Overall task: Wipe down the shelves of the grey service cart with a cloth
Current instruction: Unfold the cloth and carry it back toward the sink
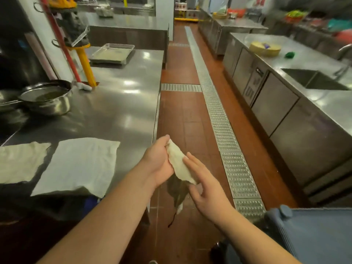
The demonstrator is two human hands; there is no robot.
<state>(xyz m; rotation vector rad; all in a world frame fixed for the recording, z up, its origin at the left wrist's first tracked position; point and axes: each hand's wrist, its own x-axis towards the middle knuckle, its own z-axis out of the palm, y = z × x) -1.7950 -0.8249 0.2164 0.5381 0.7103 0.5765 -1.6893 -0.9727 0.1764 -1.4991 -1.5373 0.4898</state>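
Head view shows the grey cart (pixel 314 231) at lower right, its shelves not yet touched; I judge the cloth (pixel 179 161), at lower centre, is being folded, and next must go to a shelf. Left hand (pixel 159 164) grips the cloth, fingers curled; right hand (pixel 203 184) lies nearly flat, fingertips touching it.

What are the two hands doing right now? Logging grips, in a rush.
Left hand: grips the cloth, fingers curled round its upper end.
Right hand: open, fingers straight, touching the cloth's lower part.
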